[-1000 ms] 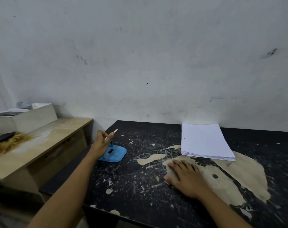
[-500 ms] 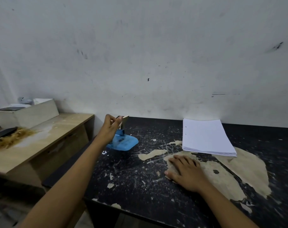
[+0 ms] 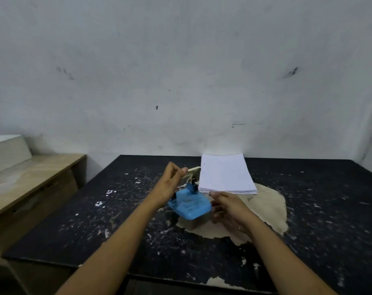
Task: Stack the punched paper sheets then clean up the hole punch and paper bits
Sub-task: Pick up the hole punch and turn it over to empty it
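A blue hole punch [image 3: 190,204] with a cream lever hangs tilted above the middle of the black table [image 3: 321,209], its blue base facing me. My left hand [image 3: 170,184] pinches the cream lever at the top. Just right of the blue base hovers my right hand [image 3: 227,209], fingers apart and curled toward it; whether it touches the base I cannot tell. A stack of white punched paper sheets [image 3: 225,174] lies at the back of the table against the wall. Small white paper bits [image 3: 110,191] dot the table's left part.
The table top is scratched, with a large patch of bare tan wood [image 3: 263,209] under and right of my hands. A lower wooden desk [image 3: 30,182] stands to the left with a white box [image 3: 6,152] on it. A white wall rises behind.
My left hand has carried the hole punch from the table's left edge to the middle. My right hand has lifted off the table and come up beside the punch's base.
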